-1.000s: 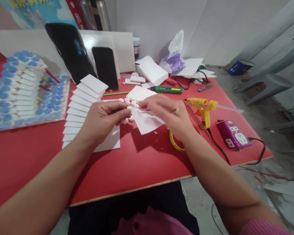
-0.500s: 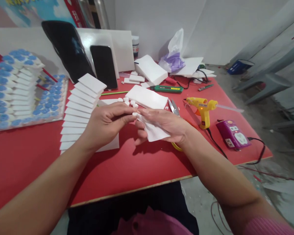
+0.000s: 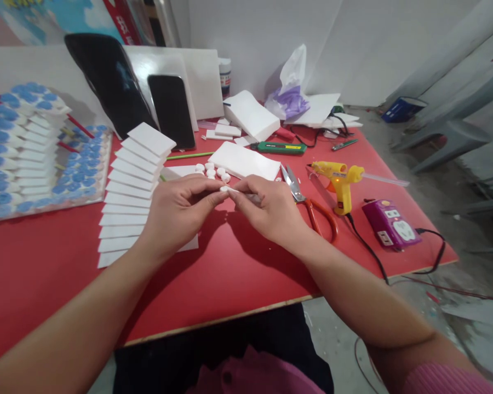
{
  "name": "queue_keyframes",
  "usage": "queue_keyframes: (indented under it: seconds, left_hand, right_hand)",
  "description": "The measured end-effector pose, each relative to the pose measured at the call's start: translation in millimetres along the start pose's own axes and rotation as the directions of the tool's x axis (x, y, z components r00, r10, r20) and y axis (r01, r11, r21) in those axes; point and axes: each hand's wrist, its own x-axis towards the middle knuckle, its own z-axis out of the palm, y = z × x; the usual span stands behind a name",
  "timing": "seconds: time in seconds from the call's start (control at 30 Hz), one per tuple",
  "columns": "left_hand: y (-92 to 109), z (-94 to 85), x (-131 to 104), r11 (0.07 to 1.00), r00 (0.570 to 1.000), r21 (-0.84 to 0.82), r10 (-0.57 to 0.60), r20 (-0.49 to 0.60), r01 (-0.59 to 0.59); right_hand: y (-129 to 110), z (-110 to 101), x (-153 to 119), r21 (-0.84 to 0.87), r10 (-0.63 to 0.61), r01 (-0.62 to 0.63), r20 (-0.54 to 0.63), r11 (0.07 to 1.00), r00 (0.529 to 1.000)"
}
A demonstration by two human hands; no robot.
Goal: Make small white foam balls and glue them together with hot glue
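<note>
My left hand (image 3: pixel 181 213) and right hand (image 3: pixel 273 210) pinch a small white roll (image 3: pixel 224 189) in their fingers, over the middle of the table (image 3: pixel 246 284). On the far-left box (image 3: pixel 72 23), yellow characters (cut off and blurred) defeat my reading.

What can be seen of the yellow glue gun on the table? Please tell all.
The yellow glue gun, plastic by its look, lies on the red table, right of the scissors. Its dark nozzle points left; an orange trigger sits ahead of the handle, which bears a red switch. A small orange light glows. A translucent stick protrudes behind, and a black cord leaves the handle. Nobody is holding it.
</note>
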Motion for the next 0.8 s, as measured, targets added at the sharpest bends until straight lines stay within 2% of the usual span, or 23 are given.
queue_keyframes:
  seconds: [0.17, 0.3, 0.5, 0.57, 0.7, 0.8]
  left_hand:
    - [3, -2.2, -2, 1.0, 1.0, -0.007, -0.008, 0.003, 0.008]
    - [5, -4.7, -2, 0.998, 0.999, -0.04, -0.042, 0.01, 0.042]
    - [4, -3.7, -2, 0.975, 0.991, -0.177, -0.129, 0.024, 0.131]
    - [3, -1.0, -3, 0.981, 0.997, -0.179, -0.077, 0.013, 0.078]
    - [3, 4.8, -6, 0.995, 0.997, -0.068, 0.08, 0.013, -0.079]
    - [3, 5.6, -5, 0.993, 0.991, -0.03, 0.12, 0.062, -0.118]
  right_hand:
    - [3, -5, 2, 0.056, -0.172, 0.169, 0.062, 0.984, 0.983]
    - [5, -10, 4, 0.1, -0.207, 0.196, 0.115, 0.976, 0.972]
    - [-1, -12, 4, 0.218, -0.149, 0.123, 0.109, 0.968, 0.983]
    - [-2, -10, 3, 0.262, -0.115, 0.091, 0.077, 0.961, 0.99]
    - [-4, -4, 2, 0.323, 0.024, -0.024, 0.003, 0.946, 1.0]
    - [-5, -2, 3, 0.382, 0.106, -0.103, 0.014, 0.918, 0.994]
